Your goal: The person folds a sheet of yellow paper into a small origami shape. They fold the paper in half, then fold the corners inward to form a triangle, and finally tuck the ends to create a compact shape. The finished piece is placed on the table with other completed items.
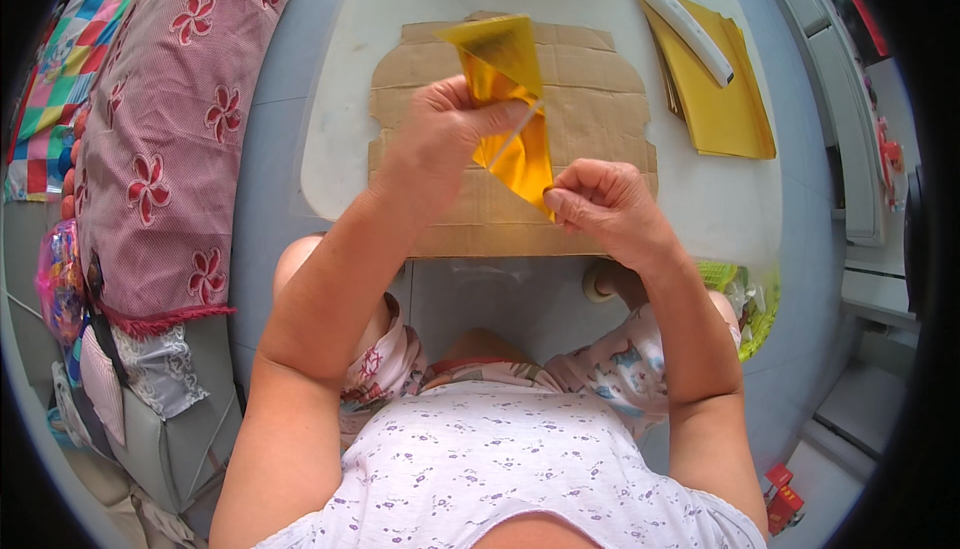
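A shiny gold foil sheet [504, 61], partly folded with a triangular flap at its far end, is held up over a piece of flattened cardboard [600, 106]. My left hand [454, 129] grips it near the middle, thumb on top. A thin white strip or stick [514, 136] lies slantwise across the foil beside that thumb; which it is I cannot tell. With thumb and fingertips my right hand [600, 204] pinches the pointed near corner of the sheet. The cardboard rests on a white table [337, 136].
At the table's right, a stack of gold sheets [720, 114] lies under a white handheld device [690, 35]. A lime-green basket [757, 324] stands below the table's right corner. To the left is a sofa with a pink flowered cover [180, 99]. Grey cabinets [840, 114] line the right.
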`<state>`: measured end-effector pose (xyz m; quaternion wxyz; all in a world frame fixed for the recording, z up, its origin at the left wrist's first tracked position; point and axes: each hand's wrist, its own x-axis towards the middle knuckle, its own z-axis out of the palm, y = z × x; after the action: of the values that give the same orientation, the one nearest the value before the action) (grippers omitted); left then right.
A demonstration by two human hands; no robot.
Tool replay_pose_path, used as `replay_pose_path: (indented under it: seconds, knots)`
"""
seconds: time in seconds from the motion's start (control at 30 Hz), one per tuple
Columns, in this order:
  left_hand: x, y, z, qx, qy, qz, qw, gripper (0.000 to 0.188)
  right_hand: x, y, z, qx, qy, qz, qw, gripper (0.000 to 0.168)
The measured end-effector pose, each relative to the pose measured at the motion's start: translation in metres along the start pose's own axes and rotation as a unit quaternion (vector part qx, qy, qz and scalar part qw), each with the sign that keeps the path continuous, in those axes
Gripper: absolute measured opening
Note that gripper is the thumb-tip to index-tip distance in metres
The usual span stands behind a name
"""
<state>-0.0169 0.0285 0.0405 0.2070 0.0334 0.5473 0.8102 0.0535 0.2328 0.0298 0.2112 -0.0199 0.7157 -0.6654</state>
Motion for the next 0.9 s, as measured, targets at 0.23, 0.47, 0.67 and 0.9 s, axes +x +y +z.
replay_pose_path:
  seconds: [0.23, 0.47, 0.67, 0.9]
  knots:
    - [0.012, 0.010, -0.013, -0.043, 0.035, 0.051, 0.997, 0.016, -0.003, -0.007, -0.010, -0.135, 0.002, 0.056, 0.989, 0.013]
    - [-0.001, -0.009, 0.003, 0.003, -0.104, -0.086, 0.991, 0.023, 0.011, -0.018, -0.011, 0.052, 0.092, -0.065, 0.992, 0.019]
    - [-0.002, -0.016, 0.011, 0.024, -0.125, -0.074, 0.989, 0.024, 0.013, -0.013, -0.009, 0.075, 0.109, -0.077, 0.988, 0.016]
    - [-0.005, -0.013, 0.003, 0.095, -0.132, -0.086, 0.983, 0.017, 0.012, -0.012, -0.020, 0.099, 0.146, -0.083, 0.981, 0.015]
